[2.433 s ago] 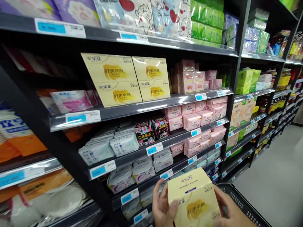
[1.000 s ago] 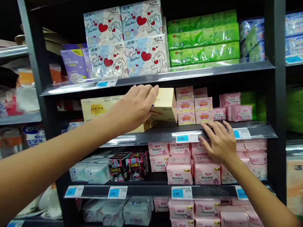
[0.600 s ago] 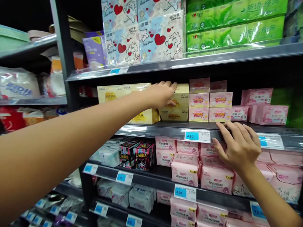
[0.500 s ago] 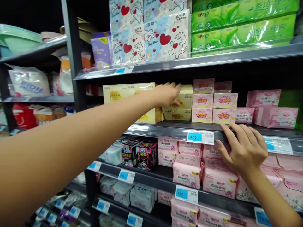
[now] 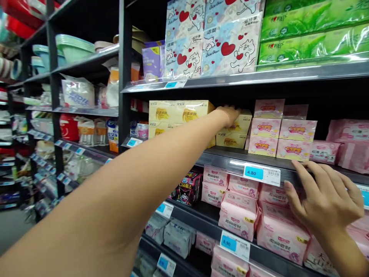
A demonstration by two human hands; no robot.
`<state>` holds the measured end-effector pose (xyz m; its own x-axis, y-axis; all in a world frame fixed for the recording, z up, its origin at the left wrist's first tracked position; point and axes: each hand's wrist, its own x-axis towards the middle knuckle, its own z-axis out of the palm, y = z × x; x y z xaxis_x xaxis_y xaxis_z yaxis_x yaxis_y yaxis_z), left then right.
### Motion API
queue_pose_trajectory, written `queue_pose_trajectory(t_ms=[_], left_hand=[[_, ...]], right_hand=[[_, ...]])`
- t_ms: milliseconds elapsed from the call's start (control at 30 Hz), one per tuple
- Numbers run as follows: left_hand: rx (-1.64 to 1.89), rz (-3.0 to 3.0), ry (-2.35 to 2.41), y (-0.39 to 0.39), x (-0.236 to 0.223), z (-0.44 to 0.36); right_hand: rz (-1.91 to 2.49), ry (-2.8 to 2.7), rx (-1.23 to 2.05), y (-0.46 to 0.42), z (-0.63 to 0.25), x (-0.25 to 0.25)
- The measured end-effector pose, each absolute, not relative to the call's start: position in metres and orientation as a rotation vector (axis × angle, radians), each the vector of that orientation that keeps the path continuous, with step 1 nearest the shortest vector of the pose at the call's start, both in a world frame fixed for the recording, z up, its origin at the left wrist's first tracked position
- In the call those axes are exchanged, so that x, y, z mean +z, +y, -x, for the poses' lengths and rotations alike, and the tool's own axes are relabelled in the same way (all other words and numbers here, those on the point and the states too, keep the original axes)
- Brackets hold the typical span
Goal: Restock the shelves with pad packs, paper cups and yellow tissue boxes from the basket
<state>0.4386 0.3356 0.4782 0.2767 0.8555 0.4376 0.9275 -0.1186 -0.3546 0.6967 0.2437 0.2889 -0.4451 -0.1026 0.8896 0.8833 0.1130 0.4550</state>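
Observation:
My left hand point(image 5: 230, 115) reaches across to the right-hand stack of yellow boxes point(image 5: 234, 141) with printed Chinese lettering. Its fingers lie over the upper box's top edge, with the thumb side against the front; their tips are partly hidden. Left of it, a wider stack of yellow boxes point(image 5: 170, 115) stands partly behind my forearm. To the right are stacked pink-and-yellow boxes point(image 5: 295, 149), nearest my right hand point(image 5: 328, 196). That hand is open, holding nothing, its fingers stretched out with the tips at the shelf's front edge point(image 5: 225, 163).
Overhead, a shelf holds cat-printed packs point(image 5: 230, 50) and green packs point(image 5: 311, 34). Below are pink soft packs point(image 5: 282, 234) and a black box point(image 5: 187, 188). A black upright point(image 5: 125, 57) divides this bay from shelves of bowls point(image 5: 75, 48). A price tag point(image 5: 261, 174) hangs on the shelf edge.
The view has swung left, so the shelves sit farther right in the picture. My left hand has gone a little deeper over the yellow box. My right hand remains open at the shelf edge.

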Motion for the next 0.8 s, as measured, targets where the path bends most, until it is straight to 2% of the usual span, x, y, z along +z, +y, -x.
queue_pose_trajectory(t_ms=[200, 467, 800], left_hand=[[-0.169, 2.004, -1.534, 0.362, 0.482, -0.439], [0.078, 2.021, -1.426, 0.387, 0.487, -0.444], [0.064, 2.121, -1.348, 0.41, 0.497, -0.443]], right_hand=[[0.795, -1.561, -1.498, 0.244, -0.699, 0.288], [0.757, -1.536, -1.551, 0.244, -0.699, 0.289], [0.864, -1.565, -1.406, 0.263, -0.723, 0.265]])
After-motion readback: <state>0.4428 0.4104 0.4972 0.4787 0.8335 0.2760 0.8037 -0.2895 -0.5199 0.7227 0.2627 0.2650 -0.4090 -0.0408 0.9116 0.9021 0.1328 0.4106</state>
